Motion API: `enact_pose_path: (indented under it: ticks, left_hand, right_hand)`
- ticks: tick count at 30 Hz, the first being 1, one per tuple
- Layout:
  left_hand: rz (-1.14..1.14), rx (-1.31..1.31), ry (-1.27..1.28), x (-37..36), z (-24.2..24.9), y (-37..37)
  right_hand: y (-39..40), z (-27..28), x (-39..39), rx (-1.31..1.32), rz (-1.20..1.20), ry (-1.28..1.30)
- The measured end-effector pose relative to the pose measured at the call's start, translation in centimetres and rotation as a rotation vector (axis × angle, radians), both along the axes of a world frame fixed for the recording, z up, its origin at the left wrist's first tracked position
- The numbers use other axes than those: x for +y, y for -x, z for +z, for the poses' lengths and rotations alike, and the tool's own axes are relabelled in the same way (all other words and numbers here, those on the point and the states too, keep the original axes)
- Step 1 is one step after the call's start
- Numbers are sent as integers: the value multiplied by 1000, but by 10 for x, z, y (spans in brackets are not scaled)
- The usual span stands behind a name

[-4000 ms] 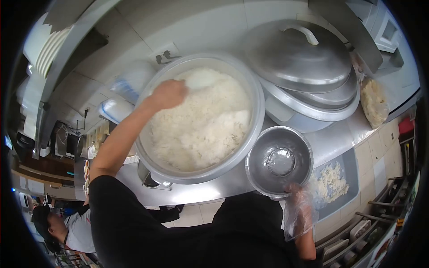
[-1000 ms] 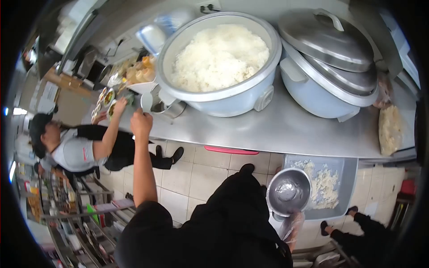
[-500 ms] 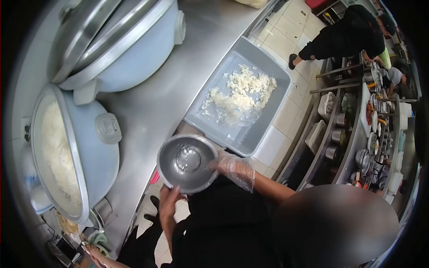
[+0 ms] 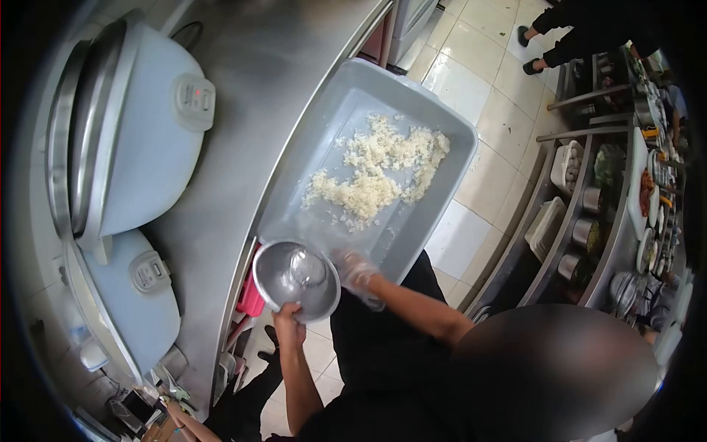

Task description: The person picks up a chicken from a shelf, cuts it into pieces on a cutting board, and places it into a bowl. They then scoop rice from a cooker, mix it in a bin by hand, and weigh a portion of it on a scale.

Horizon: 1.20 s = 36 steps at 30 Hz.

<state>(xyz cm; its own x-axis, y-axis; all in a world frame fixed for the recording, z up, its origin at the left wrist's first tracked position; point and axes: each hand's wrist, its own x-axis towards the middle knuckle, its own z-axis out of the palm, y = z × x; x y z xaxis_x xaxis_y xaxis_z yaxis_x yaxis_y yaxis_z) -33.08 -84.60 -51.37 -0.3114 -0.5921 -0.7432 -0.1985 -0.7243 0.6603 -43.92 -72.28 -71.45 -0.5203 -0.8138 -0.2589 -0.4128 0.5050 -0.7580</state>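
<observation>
A round steel bowl [image 4: 294,278] with a clear shiny patch in its bottom is held just below the near corner of a grey plastic tub [image 4: 434,129]. My bare left hand [image 4: 289,324] grips the bowl's near rim. My right hand [image 4: 357,272], in a clear plastic glove, holds the bowl's right rim beside the tub wall. A loose heap of cooked rice [image 4: 372,173] lies on the tub floor.
Two pale blue rice cookers [image 4: 136,125] [image 4: 143,295] stand on the steel counter [image 4: 250,81] at left. Racks of metal containers and food [image 4: 611,191] fill the right. Another person's legs [image 4: 560,29] are at top right, and another hand [image 4: 177,416] at bottom left.
My left hand left the counter edge and took hold of the bowl's rim. The bowl, still held by my gloved right hand, now sits close against the grey tub. The view has swung right.
</observation>
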Motion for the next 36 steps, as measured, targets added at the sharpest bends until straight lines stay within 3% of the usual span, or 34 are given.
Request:
enact_pose_path:
  ticks: [2,4,5,6,7,8,9,10,11,13,14,16,17,19,21,22,24,25,27,28,30,33,34,36]
  left_hand:
    - [20,158,-172,9,-31,33]
    - [56,261,-354,27,-55,90]
    - [102,294,-453,33,-70,110]
    - [109,299,-454,33,-98,118]
    - [78,314,-467,33,-133,122]
    - [47,328,-480,32,-154,127]
    - [53,331,-485,32,-160,132]
    - [164,126,-391,33,-164,135]
    - [277,-78,-296,35,-168,138]
    - [380,-225,-186,35,-167,135]
    - [460,-375,-65,33,-164,132]
    - [509,-351,-32,31,-152,133]
    - [546,-314,-1,28,-149,135]
    - [535,-311,-13,24,-159,135]
    - [524,-310,-32,22,-165,136]
    - [552,-338,-53,22,-166,141]
    - [582,-363,-74,23,-167,148]
    - [625,-326,-77,24,-166,149]
    - [657,-296,-82,24,-163,147]
    - [654,-296,-73,25,-163,147]
    - [643,-297,-75,27,-158,154]
    - [715,-375,-45,26,-156,158]
    - [715,-383,-56,27,-158,154]
    - [692,-358,-77,26,-160,156]
  right_hand:
    - [5,0,-6,-140,-3,24]
    - [13,-46,17,-893,118,488]
    - [85,64,14,-674,257,-103]
    - [115,80,22,-484,269,-186]
    - [137,82,32,-291,277,-266]
    - [149,51,42,117,286,-489]
    - [171,21,60,84,-87,-574]
    - [192,3,74,524,-299,-504]
    - [224,102,58,466,-596,-457]
    - [279,76,55,225,-889,-424]
    - [290,68,51,222,-873,-427]
    - [298,56,40,113,-742,-590]
    - [295,60,31,109,-736,-584]
    - [279,82,13,8,-494,-467]
    - [238,94,0,107,-254,-606]
    - [223,97,-3,111,-249,-607]
    - [205,97,-13,302,107,-567]
    - [202,96,-24,303,107,-566]
    - [197,93,-45,407,448,-468]
    - [191,70,-56,405,441,-477]
    - [184,8,-74,643,402,32]
    - [203,31,-83,440,593,-77]
    - [210,34,-79,433,598,-88]
    - [234,41,-62,525,877,-222]
